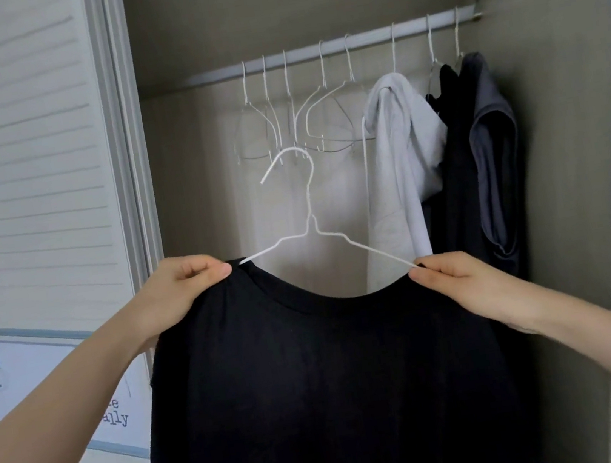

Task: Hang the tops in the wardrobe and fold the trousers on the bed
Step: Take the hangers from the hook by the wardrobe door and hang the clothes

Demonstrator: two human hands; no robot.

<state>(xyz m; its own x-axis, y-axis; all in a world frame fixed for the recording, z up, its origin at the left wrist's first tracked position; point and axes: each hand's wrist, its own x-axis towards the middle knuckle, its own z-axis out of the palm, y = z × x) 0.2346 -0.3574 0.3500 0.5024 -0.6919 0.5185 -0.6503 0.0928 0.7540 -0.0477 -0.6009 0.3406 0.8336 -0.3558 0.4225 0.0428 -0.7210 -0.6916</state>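
Left hand (185,285), low in the middle-left of the frame: fingers curled, pinching the shoulder of the black top (319,388). Right hand (458,280), at middle right: fingers curled too, pinching the other shoulder, right by the end of the white hanger (315,226). Held wide apart like this to keep the neck hole stretched open, probably so both hanger arms can slide in under the shoulders. Hanger arms only partly covered for now, hook sticking up in the middle of the frame, pointing left.

Up above, across the upper middle: the rail (328,49) inside the wardrobe. Empty wire hangers (303,120) bunched on its left part. A light grey top (400,161), a black garment (457,169) and a dark grey top (493,147) hanging at the right. Free rail between the empty hangers looks like the easiest spot; those hangers could catch the hook. No trousers or bed in view.
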